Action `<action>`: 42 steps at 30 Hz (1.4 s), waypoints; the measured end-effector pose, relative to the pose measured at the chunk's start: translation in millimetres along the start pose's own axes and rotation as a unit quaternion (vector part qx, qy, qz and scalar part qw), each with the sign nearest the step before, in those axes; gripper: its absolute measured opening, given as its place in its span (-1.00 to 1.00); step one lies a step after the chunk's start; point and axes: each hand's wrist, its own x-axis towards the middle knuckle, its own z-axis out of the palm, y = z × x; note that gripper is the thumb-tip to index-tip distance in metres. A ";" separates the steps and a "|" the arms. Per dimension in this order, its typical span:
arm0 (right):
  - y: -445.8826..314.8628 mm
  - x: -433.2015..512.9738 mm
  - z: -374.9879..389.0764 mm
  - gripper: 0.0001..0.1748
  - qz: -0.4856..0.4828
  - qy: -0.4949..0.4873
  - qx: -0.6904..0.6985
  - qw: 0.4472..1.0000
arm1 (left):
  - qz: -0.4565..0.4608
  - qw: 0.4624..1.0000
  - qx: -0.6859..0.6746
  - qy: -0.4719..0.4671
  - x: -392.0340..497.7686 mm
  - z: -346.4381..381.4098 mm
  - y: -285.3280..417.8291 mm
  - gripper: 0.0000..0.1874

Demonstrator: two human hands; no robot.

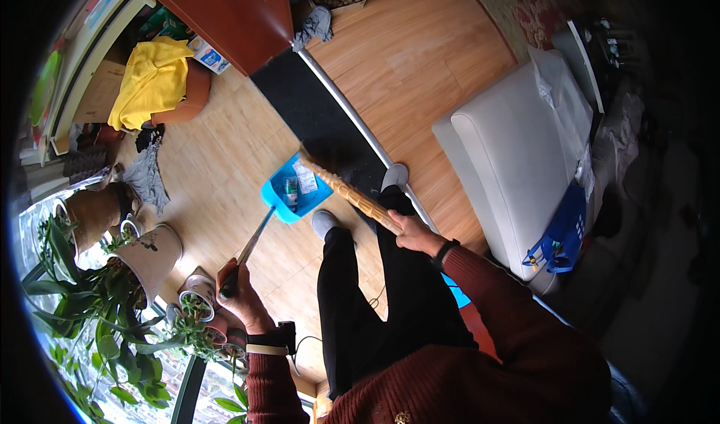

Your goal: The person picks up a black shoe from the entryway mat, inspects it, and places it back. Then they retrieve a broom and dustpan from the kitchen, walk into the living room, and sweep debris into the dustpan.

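Observation:
My left hand [243,301] grips the dark end of the long handle [257,234] of a blue plastic dustpan [288,214]. The pan rests on the light floor near my feet. Inside it lie a small clear bottle [291,192] with a green label and a printed slip of white paper [305,176]. In my right hand [417,234] is the thick, ridged, straw-coloured handle of a broom [360,199]. It slants down across the pan's right side. The broom's far end is blurred near the pan's rim, so its bristles are hard to make out.
A black threshold strip [315,100] with a metal edge divides two floors. Potted plants [149,258] stand by the window at left. A grey padded sofa [495,159] is at right. A yellow cloth [154,78] drapes over a brown pot beneath a red-brown cabinet [225,13].

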 end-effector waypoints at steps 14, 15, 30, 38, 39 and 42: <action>-2.2 -27.8 7.0 -0.04 0.068 -0.037 0.010 0.997 | 0.023 0.997 0.048 -0.064 8.6 -3.7 -4.4 -0.81; 0.6 -44.7 5.4 -0.04 0.033 -0.038 0.006 0.999 | 0.022 0.995 0.057 -0.074 10.9 -6.5 -5.7 -0.81; 25.8 -76.4 95.2 0.01 0.036 0.033 0.059 0.997 | 0.041 0.985 0.069 -0.155 15.7 -47.3 -20.8 -0.82; 45.5 -164.4 122.7 -0.05 0.173 0.152 0.140 0.963 | 0.059 0.982 0.074 -0.163 16.6 -47.9 -32.1 -0.82; 48.3 -158.8 124.1 -0.06 0.228 0.117 0.230 0.939 | 0.058 0.981 0.084 -0.163 18.2 -46.6 -33.6 -0.82; 40.8 -134.6 138.6 -0.04 0.241 0.050 0.353 0.903 | 0.091 0.976 0.090 -0.176 22.5 -42.6 -38.7 -0.81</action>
